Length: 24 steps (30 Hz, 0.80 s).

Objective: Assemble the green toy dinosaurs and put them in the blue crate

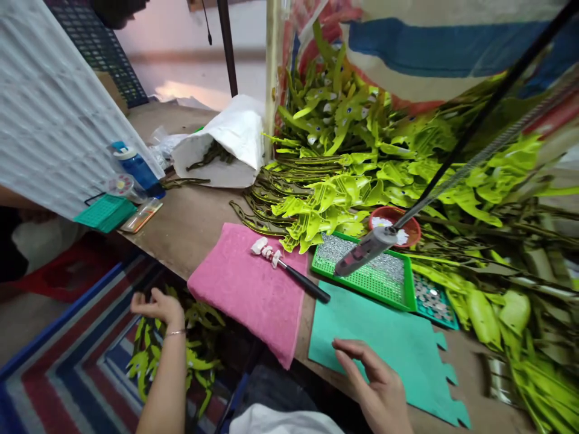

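My left hand (159, 308) hangs over a striped floor bin that holds bright green and dark plastic pieces (199, 361). Its fingers are loosely curled and apart, with nothing visible in them. My right hand (377, 383) is above the near edge of a green foam mat (384, 337), thumb and fingers apart and nothing between them. Beyond the mat, a grey power screwdriver (366, 250) hangs on a cord and coil over a green tray (409, 289) of small metal screws. A black-handled tool (305, 283), its shaft wrapped in white material, lies on a folded pink towel (244, 289).
Bright green and dark plastic parts (335, 196) are heaped along the table's back and right. A red bowl (409, 232) holds white bits; a small tray (434, 301) holds round discs. At left are a white sack (239, 135), blue bottle (136, 169) and green basket (106, 212).
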Available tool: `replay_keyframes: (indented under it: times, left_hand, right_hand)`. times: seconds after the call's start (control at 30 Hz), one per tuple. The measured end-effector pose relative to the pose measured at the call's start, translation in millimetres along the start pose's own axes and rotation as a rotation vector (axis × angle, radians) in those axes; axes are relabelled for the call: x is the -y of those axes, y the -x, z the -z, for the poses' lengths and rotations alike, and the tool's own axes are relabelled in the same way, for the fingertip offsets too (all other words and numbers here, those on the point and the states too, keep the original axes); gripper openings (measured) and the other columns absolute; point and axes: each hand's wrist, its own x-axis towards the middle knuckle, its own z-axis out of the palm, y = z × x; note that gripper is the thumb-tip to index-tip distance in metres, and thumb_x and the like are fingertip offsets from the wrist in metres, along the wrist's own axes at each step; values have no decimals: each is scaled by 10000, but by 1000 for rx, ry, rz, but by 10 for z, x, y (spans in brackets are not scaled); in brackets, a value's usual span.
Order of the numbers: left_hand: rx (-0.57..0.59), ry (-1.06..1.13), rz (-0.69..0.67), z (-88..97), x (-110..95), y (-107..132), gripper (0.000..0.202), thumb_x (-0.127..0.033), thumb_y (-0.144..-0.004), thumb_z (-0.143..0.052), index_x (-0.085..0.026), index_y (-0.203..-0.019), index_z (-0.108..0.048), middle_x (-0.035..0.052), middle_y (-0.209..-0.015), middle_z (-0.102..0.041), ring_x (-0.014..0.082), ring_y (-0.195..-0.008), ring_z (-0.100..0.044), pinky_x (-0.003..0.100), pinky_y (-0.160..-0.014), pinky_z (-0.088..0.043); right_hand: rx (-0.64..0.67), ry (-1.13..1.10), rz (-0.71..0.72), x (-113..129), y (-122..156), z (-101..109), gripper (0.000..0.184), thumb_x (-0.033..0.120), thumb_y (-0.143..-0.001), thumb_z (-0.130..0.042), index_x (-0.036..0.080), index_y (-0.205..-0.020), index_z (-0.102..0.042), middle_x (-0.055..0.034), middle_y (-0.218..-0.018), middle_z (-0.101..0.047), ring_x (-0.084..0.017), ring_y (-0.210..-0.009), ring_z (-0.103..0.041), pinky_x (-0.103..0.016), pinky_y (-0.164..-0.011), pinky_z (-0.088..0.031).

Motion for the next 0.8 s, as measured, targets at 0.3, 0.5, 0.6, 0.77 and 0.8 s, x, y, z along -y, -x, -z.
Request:
replay_keyframes:
  times: [0.3, 0.5, 0.6, 0.77, 0.8]
  left_hand:
    - [749, -53, -963, -1663, -1516, 277, 252, -324, -838, -635, -211, -1059, -678, 93, -1152, -713, 258, -1136, -623, 429, -1036, -447]
    - [818, -383, -1150, -2344, -1927, 499, 262, -272, -873, -556, -166, -1083, -671, 173, -1234, -676, 347, -1217, -559, 573, -1088, -307]
    - [799, -360, -1079, -2513, -1900, 428, 201, -236, -864, -516, -170, -983, -664, 164, -1082, -711, 336, -1143, -598, 545, -1052, -353]
    - [700, -43, -968, -2509, -1858, 248, 125, -242, -865, -526, -213, -942, -621, 135, -1135, -708, 281, -1129, -628, 446, -1044, -433]
    - [667, 0, -951, -2481, -1862, 234, 108, -238, -873, -525, -218, -934, -612, 130, -1143, -709, 267, -1130, -635, 425, -1046, -442]
  right_hand:
    - [-3, -60, 158, 208, -16, 70, 96, 230, -894, -631, 222, -883, -726, -32, -808, -761, -161, -727, -737, -229, -655, -597]
    - [-82, 6, 126, 151, 140, 432, 96, 187, -889, -626, 208, -910, -716, -39, -827, -766, -155, -749, -737, -253, -694, -601]
    - [-157, 51, 92, 83, 192, 650, 101, 184, -887, -620, 200, -906, -718, -52, -829, -772, -164, -752, -740, -276, -700, -607]
    - [-286, 94, 40, -42, 222, 909, 84, 203, -877, -638, 202, -865, -721, -45, -820, -779, -164, -736, -742, -282, -698, -609]
    - [-295, 96, 29, -62, 220, 933, 86, 213, -877, -639, 206, -854, -722, -41, -814, -778, -165, -727, -740, -284, -694, -608]
